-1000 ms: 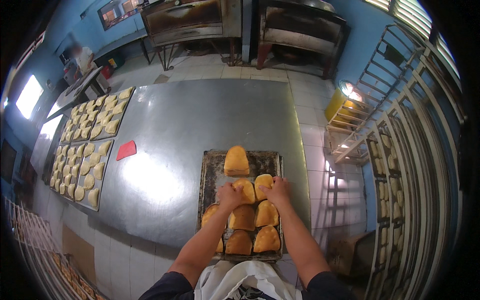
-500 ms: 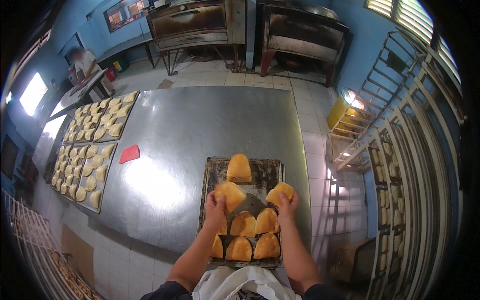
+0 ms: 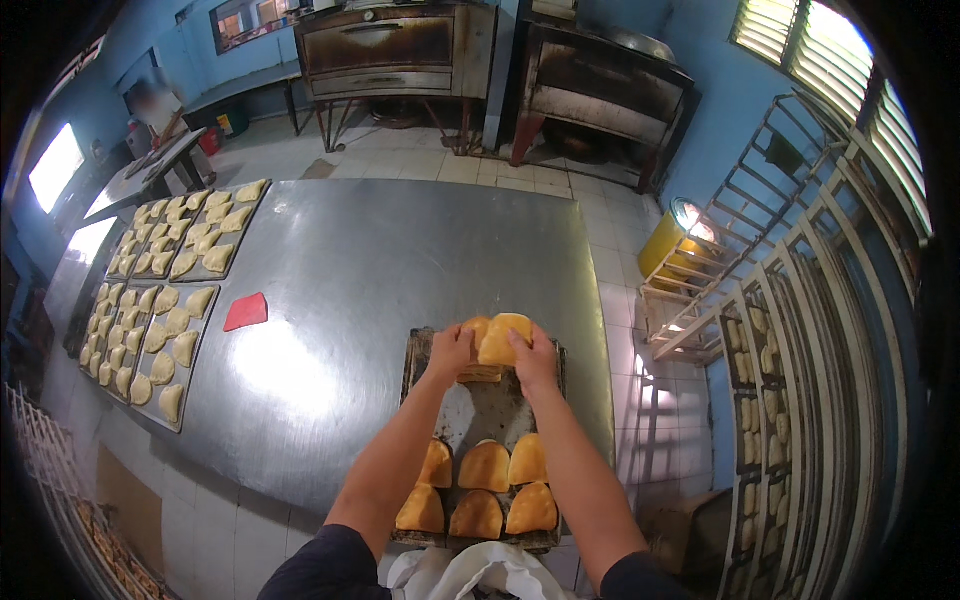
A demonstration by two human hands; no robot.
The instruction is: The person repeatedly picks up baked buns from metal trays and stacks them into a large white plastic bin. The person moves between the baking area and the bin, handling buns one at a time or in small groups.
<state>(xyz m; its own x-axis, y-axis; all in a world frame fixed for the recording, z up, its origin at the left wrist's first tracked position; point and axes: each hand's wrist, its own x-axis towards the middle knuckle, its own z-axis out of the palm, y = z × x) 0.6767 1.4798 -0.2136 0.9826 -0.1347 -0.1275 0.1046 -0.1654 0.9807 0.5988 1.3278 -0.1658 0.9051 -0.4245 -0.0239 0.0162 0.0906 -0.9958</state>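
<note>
While left fingers (image 3: 461,347), right fingers (image 3: 538,350) hold bread (image 3: 505,338), steel table (image 3: 400,240) gleams, ovens (image 3: 380,48) beyond

Left head-worn fisheye, wide view, looking down

Blue walls (image 3: 710,105), tiled floor (image 3: 440,166), louvered windows (image 3: 835,55)

Breads (image 3: 484,467) lie at six o'clock on the baking tray (image 3: 495,415); beyond, ovens (image 3: 380,45) stand at twelve, a tray rack (image 3: 812,320) at three.
</note>
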